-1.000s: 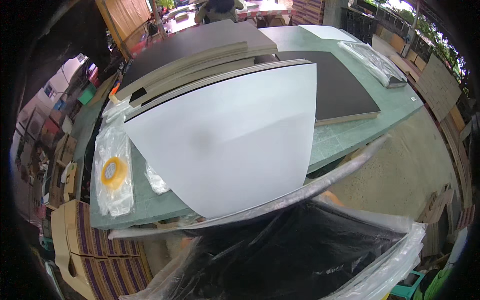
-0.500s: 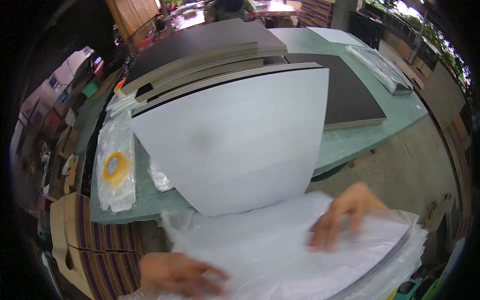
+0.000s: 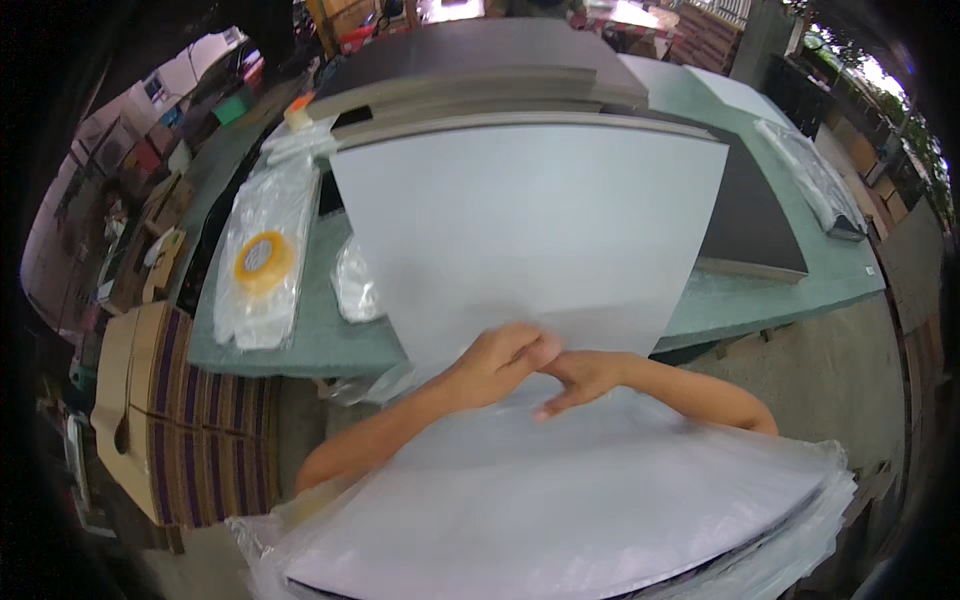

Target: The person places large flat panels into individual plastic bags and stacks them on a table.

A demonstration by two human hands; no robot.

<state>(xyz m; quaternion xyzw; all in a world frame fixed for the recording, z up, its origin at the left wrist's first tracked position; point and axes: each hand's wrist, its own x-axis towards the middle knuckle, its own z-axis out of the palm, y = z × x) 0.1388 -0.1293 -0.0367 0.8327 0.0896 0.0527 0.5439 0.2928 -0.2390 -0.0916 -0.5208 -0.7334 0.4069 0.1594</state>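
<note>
My left hand [image 3: 505,362] and my right hand [image 3: 592,378] meet in the middle, overlapping in front of an upright white board [image 3: 530,230]. My left hand's fingers curl inward; whether anything small is in them is hidden. Fingers of my right hand are stretched and apart, one pointing down toward me, its other fingertips covered by my left hand. Below them lies a white board in a clear plastic bag [image 3: 560,500], with a dark edge along its near side. Both forearms reach over the bagged board from its sides.
A green table [image 3: 340,345] carries stacked dark-topped boards [image 3: 480,55], a pile of clear plastic bags [image 3: 250,315] with a yellow tape roll [image 3: 264,260] on it, and wrapped boards [image 3: 810,175] at right. Flattened cardboard cartons [image 3: 190,430] stand at lower left.
My hands have come together from opposite sides of the bagged board and moved farther from me. The view has shifted, showing more of the bagged board's near edge.
</note>
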